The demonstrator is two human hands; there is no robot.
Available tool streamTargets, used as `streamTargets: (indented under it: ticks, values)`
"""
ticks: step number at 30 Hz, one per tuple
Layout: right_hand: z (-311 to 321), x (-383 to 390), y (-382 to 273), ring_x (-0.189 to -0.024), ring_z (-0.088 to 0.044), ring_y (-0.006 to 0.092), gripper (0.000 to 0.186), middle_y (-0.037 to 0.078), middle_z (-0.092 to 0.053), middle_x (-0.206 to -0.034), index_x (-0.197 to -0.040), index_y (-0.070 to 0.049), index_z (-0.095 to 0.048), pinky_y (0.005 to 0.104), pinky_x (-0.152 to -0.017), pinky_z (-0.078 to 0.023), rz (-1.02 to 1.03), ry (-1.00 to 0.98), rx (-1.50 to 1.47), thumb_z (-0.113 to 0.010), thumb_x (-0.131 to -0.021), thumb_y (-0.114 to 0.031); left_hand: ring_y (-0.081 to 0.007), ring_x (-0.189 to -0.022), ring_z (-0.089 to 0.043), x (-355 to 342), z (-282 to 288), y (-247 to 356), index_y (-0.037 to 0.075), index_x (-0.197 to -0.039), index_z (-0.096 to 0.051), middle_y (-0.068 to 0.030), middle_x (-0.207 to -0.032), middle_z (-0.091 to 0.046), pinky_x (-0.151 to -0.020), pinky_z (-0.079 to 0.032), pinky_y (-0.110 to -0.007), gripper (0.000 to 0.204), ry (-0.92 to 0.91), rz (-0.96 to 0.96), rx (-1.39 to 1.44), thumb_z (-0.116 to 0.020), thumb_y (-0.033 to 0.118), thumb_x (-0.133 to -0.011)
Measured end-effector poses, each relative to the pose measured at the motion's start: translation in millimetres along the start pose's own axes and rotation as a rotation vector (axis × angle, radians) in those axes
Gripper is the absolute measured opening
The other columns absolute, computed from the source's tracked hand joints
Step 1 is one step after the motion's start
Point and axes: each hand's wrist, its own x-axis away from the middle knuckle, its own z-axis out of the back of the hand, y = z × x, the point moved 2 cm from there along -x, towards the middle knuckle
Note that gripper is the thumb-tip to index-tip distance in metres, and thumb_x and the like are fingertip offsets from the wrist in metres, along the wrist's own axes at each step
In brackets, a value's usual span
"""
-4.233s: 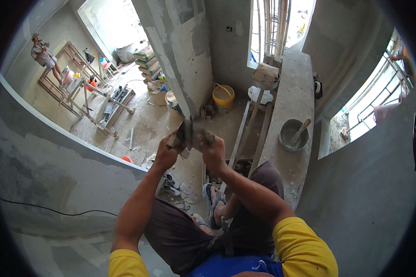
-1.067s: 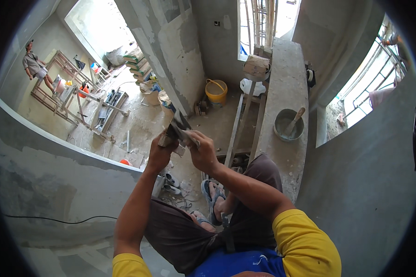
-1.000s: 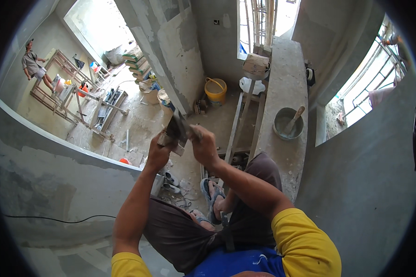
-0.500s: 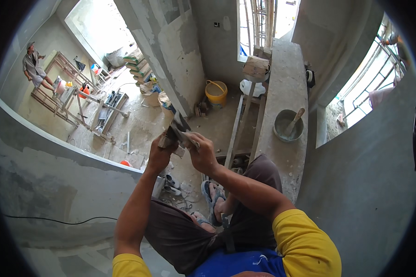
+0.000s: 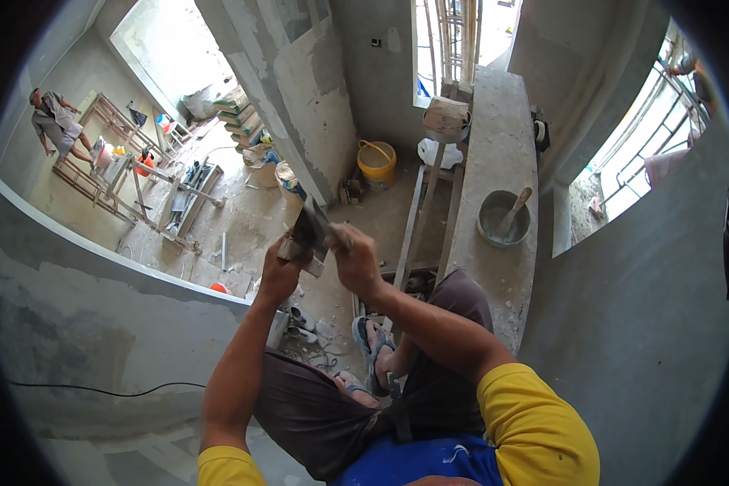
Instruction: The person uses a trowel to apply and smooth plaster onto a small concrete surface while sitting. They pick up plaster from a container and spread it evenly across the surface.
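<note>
My left hand (image 5: 279, 271) is closed on a flat trowel-like tool (image 5: 308, 223) with a dark blade and a pale, plaster-crusted handle, held out above my lap. My right hand (image 5: 358, 266) is closed on a pale, dirty scraper (image 5: 338, 236), slightly blurred, against or very near that blade; whether they touch is hard to tell. Below are my bent legs and sandalled feet (image 5: 368, 352). To the right a grey bucket (image 5: 498, 235) of wet mix, with a handled tool (image 5: 520, 202) standing in it, sits on a long concrete-stained ledge (image 5: 498, 130).
Wooden rails (image 5: 413, 227) run beside the ledge. A yellow bucket (image 5: 377, 170) stands below by the wall. Beyond the low partition (image 5: 113, 324) at left, a co-worker (image 5: 57, 125) is at a scaffold (image 5: 117, 182). Stacked bags (image 5: 235, 121) and window openings (image 5: 624, 146) are farther off.
My right hand shifts slightly back and forth at the blade, while my left stays nearly still. The co-worker has moved a little left and leans over. The view tilted slightly since the oldest frame.
</note>
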Motion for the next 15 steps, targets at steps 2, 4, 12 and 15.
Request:
streamTargets:
  ticks: [2,4,12,15]
  values:
    - [-2,7,-4,-0.092,-0.064,0.0408,0.031,0.023,-0.065,-0.099,-0.110,0.001,-0.064,0.0406,-0.079,-0.050,0.027,-0.009,-0.002,-0.056,-0.080,0.006,-0.0096,-0.088,-0.059,0,3,-1,0.000,-0.122,-0.057,-0.0029,-0.102,-0.066,-0.079,-0.048,-0.026,0.036,-0.005,0.017,-0.104,-0.062,-0.001,-0.086]
    - [1,6,-1,-0.092,-0.064,0.0408,0.029,0.023,-0.065,-0.099,-0.110,0.002,-0.064,0.0406,-0.079,-0.050,0.048,-0.018,0.001,-0.057,-0.082,0.005,-0.0097,-0.088,-0.059,1,-1,0,0.000,-0.122,-0.057,-0.0029,-0.102,-0.066,-0.079,-0.048,-0.026,0.037,0.007,0.024,-0.059,-0.062,-0.001,-0.086]
    - [-1,6,-7,-0.091,-0.065,0.0391,0.025,0.022,-0.066,-0.099,-0.109,0.002,-0.065,0.0401,-0.079,-0.051,0.055,0.006,0.001,-0.059,-0.084,0.002,-0.0098,-0.089,-0.059,1,1,-2,0.000,-0.123,-0.057,-0.0024,-0.101,-0.065,-0.080,-0.048,-0.027,0.038,0.006,0.007,-0.109,-0.061,-0.001,-0.085]
    - [4,-7,9,-0.094,-0.065,0.0387,0.027,0.022,-0.066,-0.101,-0.111,0.001,-0.064,0.0395,-0.081,-0.050,-0.172,-0.023,0.065,-0.059,-0.084,0.002,-0.0092,-0.089,-0.059,0,-1,-5,0.000,-0.121,-0.057,-0.0013,-0.100,-0.065,-0.079,-0.048,-0.026,0.037,0.018,0.016,0.028,-0.061,-0.001,-0.085]
